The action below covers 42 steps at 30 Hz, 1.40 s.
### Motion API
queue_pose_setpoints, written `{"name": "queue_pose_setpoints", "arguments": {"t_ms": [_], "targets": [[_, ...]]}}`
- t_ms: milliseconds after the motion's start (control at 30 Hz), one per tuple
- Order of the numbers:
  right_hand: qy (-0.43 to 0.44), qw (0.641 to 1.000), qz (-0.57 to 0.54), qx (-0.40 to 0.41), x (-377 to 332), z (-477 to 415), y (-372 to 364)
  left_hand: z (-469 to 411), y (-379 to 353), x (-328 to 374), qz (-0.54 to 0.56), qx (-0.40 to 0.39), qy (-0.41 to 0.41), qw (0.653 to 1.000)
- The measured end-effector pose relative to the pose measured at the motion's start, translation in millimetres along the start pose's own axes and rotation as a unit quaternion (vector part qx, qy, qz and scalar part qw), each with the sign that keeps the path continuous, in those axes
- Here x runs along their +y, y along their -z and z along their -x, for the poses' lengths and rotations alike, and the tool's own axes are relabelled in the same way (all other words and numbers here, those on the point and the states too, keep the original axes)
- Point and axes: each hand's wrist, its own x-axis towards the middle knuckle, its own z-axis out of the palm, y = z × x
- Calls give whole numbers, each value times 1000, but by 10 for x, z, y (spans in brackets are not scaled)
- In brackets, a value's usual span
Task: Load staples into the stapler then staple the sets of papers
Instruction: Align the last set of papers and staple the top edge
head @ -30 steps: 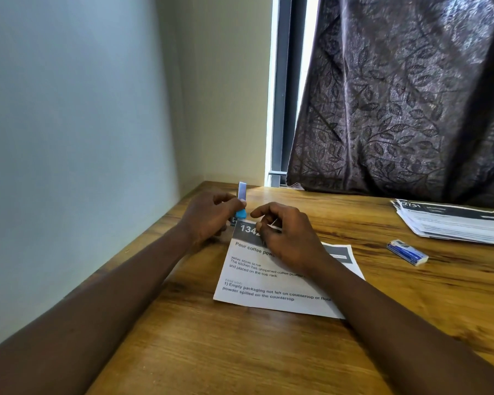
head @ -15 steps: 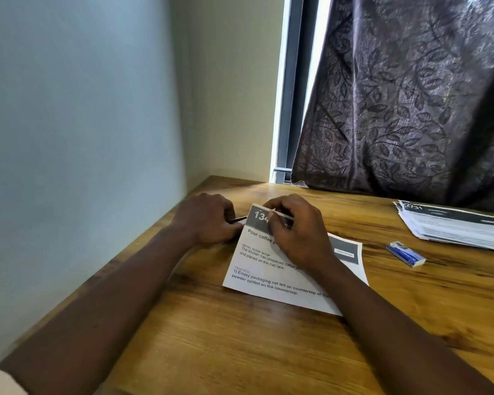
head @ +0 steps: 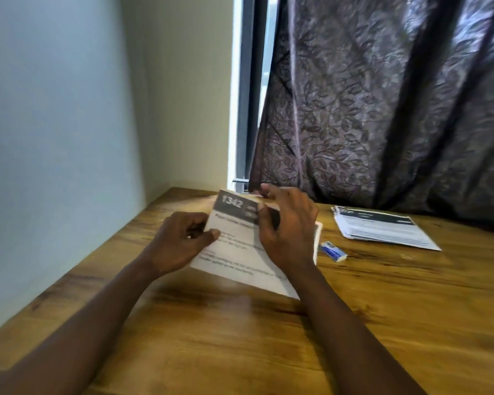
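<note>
A set of papers (head: 234, 253) with a dark header reading 1342 is lifted off the wooden table and tilted, its top edge raised. My left hand (head: 180, 243) pinches its left edge with the thumb on the sheet. My right hand (head: 285, 232) grips the top edge near the header. Something small and dark shows inside my left fist, too blurred to name. The stapler itself is not clearly visible. A small blue and white staple box (head: 332, 249) lies on the table just right of my right wrist.
A stack of more printed papers (head: 382, 228) lies at the back right of the wooden table (head: 268, 337). A dark patterned curtain (head: 382, 109) hangs behind the table. A pale wall (head: 54, 138) runs close along the left edge.
The paper set has been lifted from the table and tilted up. My right hand moved from the sheet's face to its top edge. The blue stapler seen upright in my left hand is out of sight.
</note>
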Motion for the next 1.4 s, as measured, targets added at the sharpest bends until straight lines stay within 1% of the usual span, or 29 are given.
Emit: {"name": "queue_pose_setpoints", "arguments": {"t_ms": [100, 167, 233, 300, 333, 433, 500, 600, 667, 733, 833, 967, 1067, 1133, 1200, 1300, 1400], "targets": [[-50, 996, 14, 77, 358, -17, 395, -80, -83, 129, 43, 64, -20, 997], [-77, 992, 34, 95, 707, -10, 671, -191, -199, 243, 77, 88, -27, 993], [-112, 986, 77, 95, 1102, 21, 955, -344, -376, 359, 131, 101, -8, 986], [-175, 973, 140, 62, 1484, 62, 1220, -538, -580, 461, 160, 109, 21, 981], [-216, 959, 178, 36, 1665, 84, 1354, -658, -709, 526, 171, 105, 32, 979], [-328, 900, 281, -55, 2079, 183, 1669, -1001, -1129, 739, 228, 85, 75, 967], [-388, 876, 273, -88, 2231, 215, 1808, -1227, -1431, 846, 244, 71, 107, 961], [-448, 857, 233, -102, 2380, 186, 1898, -1574, -1898, 952, 238, 62, 155, 957], [-450, 851, 237, -129, 2437, 163, 1881, -1807, -2167, 976, 216, 47, 182, 958], [-432, 857, 241, -143, 2508, 150, 1852, -2017, -2393, 965, 184, 27, 198, 962], [-425, 863, 240, -131, 2637, 135, 1822, -2234, -2657, 926, 127, 13, 209, 969], [-423, 868, 239, -107, 2755, 126, 1795, -2332, -2841, 900, 41, 28, 205, 978], [-422, 871, 235, -92, 2809, 109, 1791, -2331, -2853, 892, -79, 25, 186, 979], [-415, 871, 245, -95, 2820, 91, 1786, -2290, -2836, 895, -169, 37, 174, 969], [-410, 868, 260, -102, 2814, 82, 1784, -2237, -2829, 880, -232, 45, 159, 959], [-397, 868, 276, -110, 2787, 79, 1776, -2130, -2784, 838, -280, 15, 132, 951], [-382, 870, 288, -122, 2727, 76, 1782, -2008, -2686, 824, -292, -48, 75, 952]]}}
